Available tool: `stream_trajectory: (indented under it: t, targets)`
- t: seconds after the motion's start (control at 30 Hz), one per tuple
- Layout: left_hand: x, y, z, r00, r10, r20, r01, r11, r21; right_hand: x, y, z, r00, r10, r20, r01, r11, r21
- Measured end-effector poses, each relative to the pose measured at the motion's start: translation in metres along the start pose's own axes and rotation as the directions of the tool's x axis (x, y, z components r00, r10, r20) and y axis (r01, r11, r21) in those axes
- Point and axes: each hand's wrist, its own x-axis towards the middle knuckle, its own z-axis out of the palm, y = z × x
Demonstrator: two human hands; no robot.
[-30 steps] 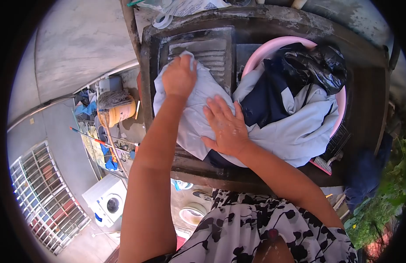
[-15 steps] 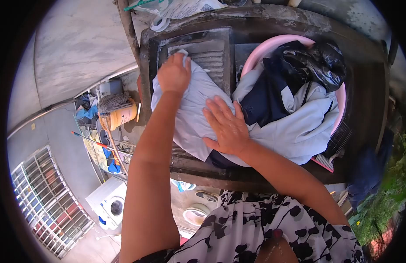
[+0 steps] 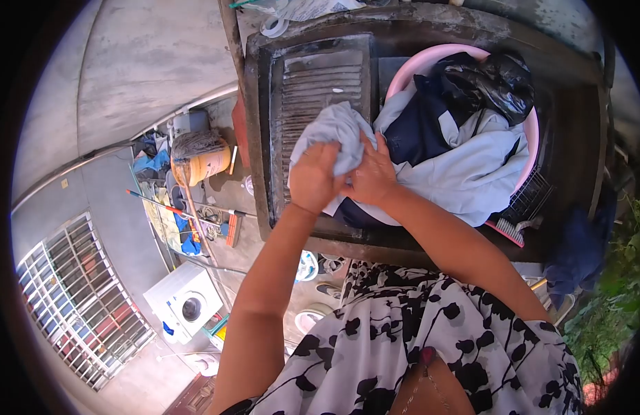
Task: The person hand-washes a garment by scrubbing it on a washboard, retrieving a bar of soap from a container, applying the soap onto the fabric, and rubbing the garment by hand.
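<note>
A wet-looking light grey garment [image 3: 344, 142] is bunched up on the lower part of the ribbed washboard [image 3: 313, 90]. My left hand [image 3: 318, 178] is closed around the near side of the bunch. Close beside it, my right hand [image 3: 372, 174] grips the garment's right side, its fingers pointing away from me. From there, grey and navy cloth [image 3: 465, 169] stretches right into the pink basin [image 3: 408, 75]. A black plastic bag [image 3: 510, 86] lies on top of the cloth in the basin. A small pale piece [image 3: 338, 90], perhaps soap, rests on the ridges.
A pink-edged brush [image 3: 506, 232] and a wire rack [image 3: 531, 197] lie right of the basin. The dark stone sink's rim [image 3: 320, 247] runs along my front. Farther left are a yellow bucket [image 3: 202, 164], a broom and a white washing machine [image 3: 185, 301].
My left hand has come toward me, gathering the spread garment into a bunch and uncovering the washboard's ridges. My right hand, flat before, now grips the cloth. The view has shifted slightly.
</note>
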Motion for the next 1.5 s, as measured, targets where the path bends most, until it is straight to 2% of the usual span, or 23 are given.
stream_trajectory:
  t: [0.1,0.13,0.2,0.23,0.3,0.4,0.47,0.5,0.53,0.6,0.63,0.67,0.7,0.73,0.9,1.0,1.07,1.13,1.2,1.3,1.37,1.43,1.5]
  targets:
    - [-0.024,0.02,0.028,1.0,0.008,-0.021,-0.009,0.997,-0.074,0.001,0.002,0.008,0.996,0.031,0.08,-0.027,0.999,-0.042]
    - [-0.008,0.002,0.033,0.994,-0.109,-0.014,0.108,0.993,-0.055,0.002,0.006,0.011,0.994,0.046,0.102,-0.039,0.997,-0.064]
    - [0.041,-0.049,0.05,0.979,-0.141,-0.144,0.158,0.981,0.111,0.007,0.003,-0.006,0.989,0.052,0.135,-0.045,0.998,-0.053]
    - [0.067,-0.073,0.054,0.959,-0.237,-0.153,0.266,0.94,0.215,0.008,0.004,-0.004,1.0,0.027,0.006,-0.027,0.999,0.046]
    - [0.105,-0.096,0.057,0.921,-0.323,-0.219,0.381,0.863,0.331,0.011,0.009,0.0,0.999,0.025,-0.025,-0.023,0.998,0.058]
    - [0.083,-0.071,0.055,0.94,-0.275,-0.202,0.32,0.917,0.239,0.005,0.004,-0.004,0.999,-0.013,-0.045,0.016,0.998,0.065]
    - [0.038,-0.026,0.039,0.985,-0.137,-0.108,0.148,0.983,0.106,0.007,0.004,-0.006,0.989,0.036,0.14,-0.039,0.999,0.015]
    - [0.014,-0.006,0.033,0.997,-0.037,-0.07,0.037,0.999,-0.011,0.008,0.008,-0.003,0.931,0.069,0.358,-0.081,0.997,0.019]
    - [-0.007,0.007,0.032,0.996,0.03,-0.087,-0.038,0.995,-0.094,0.007,0.009,0.001,0.931,0.066,0.359,-0.077,0.997,0.015]
    - [-0.013,-0.012,0.033,1.0,0.002,-0.018,-0.003,0.998,-0.069,0.002,0.01,0.012,0.999,-0.019,-0.038,0.019,1.0,0.011]
    - [0.003,-0.034,0.038,0.999,-0.048,-0.014,0.048,0.999,0.015,0.017,0.003,-0.02,0.867,0.089,0.49,-0.064,0.996,-0.068]
    - [0.031,-0.06,0.045,0.995,-0.096,-0.011,0.096,0.99,0.102,0.016,0.006,-0.012,0.865,0.091,0.494,-0.063,0.995,-0.072]
    - [0.063,-0.084,0.052,0.976,-0.192,-0.099,0.209,0.955,0.211,0.012,0.007,-0.004,0.975,0.033,0.219,-0.036,0.999,0.008]
    - [0.09,-0.101,0.059,0.943,-0.274,-0.191,0.322,0.897,0.303,0.007,0.008,0.003,0.997,-0.003,-0.076,0.009,0.997,0.075]
    - [0.09,-0.096,0.055,0.916,-0.32,-0.242,0.379,0.889,0.257,0.005,0.006,0.001,0.997,-0.013,-0.071,0.016,0.999,0.035]
    - [0.069,-0.099,0.03,0.997,-0.076,-0.029,0.08,0.98,0.182,0.005,0.006,0.002,0.997,-0.044,-0.064,0.044,0.999,0.006]
    - [0.076,-0.108,-0.005,0.983,-0.141,-0.114,0.161,0.968,0.19,0.007,0.006,0.002,0.998,-0.03,-0.063,0.031,0.999,0.012]
    - [0.088,-0.131,-0.028,0.879,-0.454,-0.144,0.475,0.809,0.347,0.004,0.006,0.003,0.998,-0.019,-0.063,0.021,0.999,0.035]
    - [0.088,-0.145,-0.018,0.931,-0.111,-0.349,0.3,0.779,0.551,0.002,0.006,0.004,0.998,-0.019,-0.056,0.02,0.999,0.03]
    - [0.104,-0.094,0.005,0.936,0.083,-0.341,0.038,0.942,0.333,0.006,0.006,0.005,0.998,-0.024,-0.06,0.025,0.999,0.022]
    - [0.104,-0.057,0.04,0.986,-0.155,-0.054,0.16,0.983,0.09,0.005,0.006,0.004,0.998,-0.033,-0.059,0.033,0.999,0.011]
    - [0.116,-0.042,0.065,0.922,-0.383,0.053,0.377,0.921,0.099,0.005,0.005,0.004,0.997,-0.03,-0.072,0.03,1.0,-0.001]
    - [0.129,-0.04,0.07,0.89,-0.446,0.094,0.435,0.893,0.116,0.006,0.006,0.005,0.996,-0.033,-0.082,0.032,0.999,-0.011]
